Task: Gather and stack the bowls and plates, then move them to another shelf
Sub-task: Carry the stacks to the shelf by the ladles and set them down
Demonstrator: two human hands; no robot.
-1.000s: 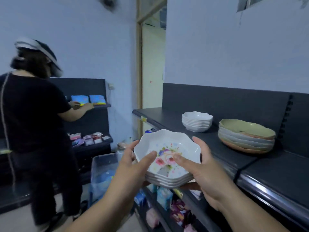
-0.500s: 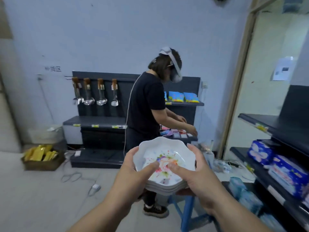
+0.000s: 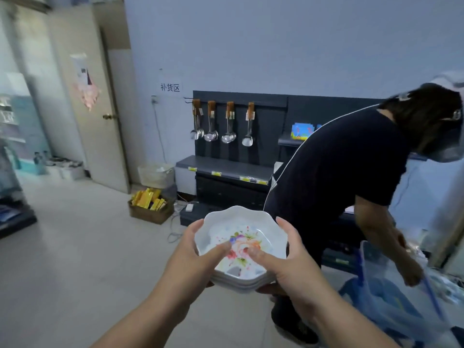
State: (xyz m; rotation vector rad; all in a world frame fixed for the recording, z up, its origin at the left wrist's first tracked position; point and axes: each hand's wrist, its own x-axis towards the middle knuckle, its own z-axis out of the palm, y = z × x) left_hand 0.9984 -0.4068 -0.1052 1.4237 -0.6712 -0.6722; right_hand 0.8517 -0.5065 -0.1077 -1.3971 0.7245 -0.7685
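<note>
I carry a stack of white scalloped bowls (image 3: 233,222) with a flower print inside the top one, held at chest height in front of me. My left hand (image 3: 193,257) grips the stack's left side with the thumb pressed into the top bowl. My right hand (image 3: 288,262) grips the right side, thumb also inside the bowl. The fingers of both hands go under the stack and are hidden.
A person in a black shirt (image 3: 346,172) bends over a clear plastic bin (image 3: 391,292) just right of me. A dark shelf unit (image 3: 226,172) with hanging ladles (image 3: 221,134) stands at the far wall. A box of yellow packs (image 3: 150,204) lies on the floor; a door (image 3: 100,109) is left.
The view has swung left, away from the shelf with the other bowl and plate stacks, toward the far wall. The stack stays in both hands; the other person is now at the right, bent lower.
</note>
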